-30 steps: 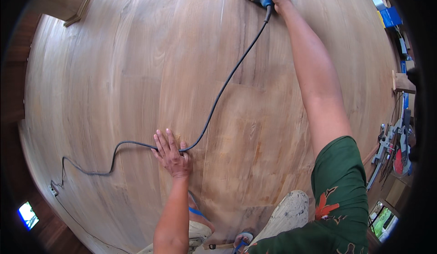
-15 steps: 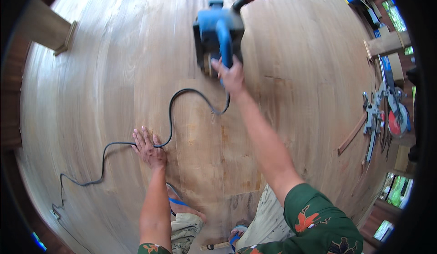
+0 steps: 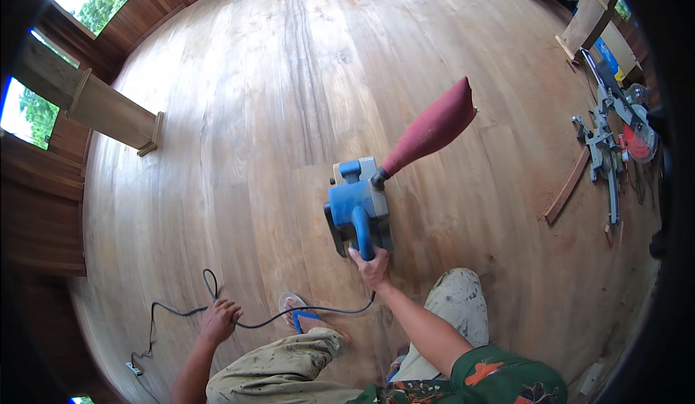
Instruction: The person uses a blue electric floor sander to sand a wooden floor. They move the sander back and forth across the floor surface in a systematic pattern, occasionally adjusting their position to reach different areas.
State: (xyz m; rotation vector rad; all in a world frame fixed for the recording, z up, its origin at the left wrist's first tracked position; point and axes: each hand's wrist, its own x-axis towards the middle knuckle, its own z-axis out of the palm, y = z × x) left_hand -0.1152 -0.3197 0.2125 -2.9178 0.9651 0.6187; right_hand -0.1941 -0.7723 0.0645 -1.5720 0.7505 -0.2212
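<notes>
A blue belt sander (image 3: 352, 205) rests on the plank floor in front of me, with a dark red dust bag (image 3: 434, 127) slanting up and right from its side. My right hand (image 3: 373, 268) is wrapped round its rear handle. From the sander's back a black power cord (image 3: 311, 308) runs left across the floor, passing my left foot. My left hand (image 3: 219, 321) closes its fingers on this cord, with a small loop of it standing just beyond the knuckles. The cord goes on to a white plug connection (image 3: 133, 368) at the lower left.
A wooden post (image 3: 116, 118) stands at the left and another post (image 3: 588, 19) at the far right. Along the right side lie a mitre saw (image 3: 615, 140), a wood strip (image 3: 567, 185) and boxes. My sandalled left foot (image 3: 302, 316) and bent knee are close to the cord.
My right hand has drawn the sander back toward me. My left hand, earlier flat on the floor over the cord, has moved nearer me and closed on it. The view has tilted up.
</notes>
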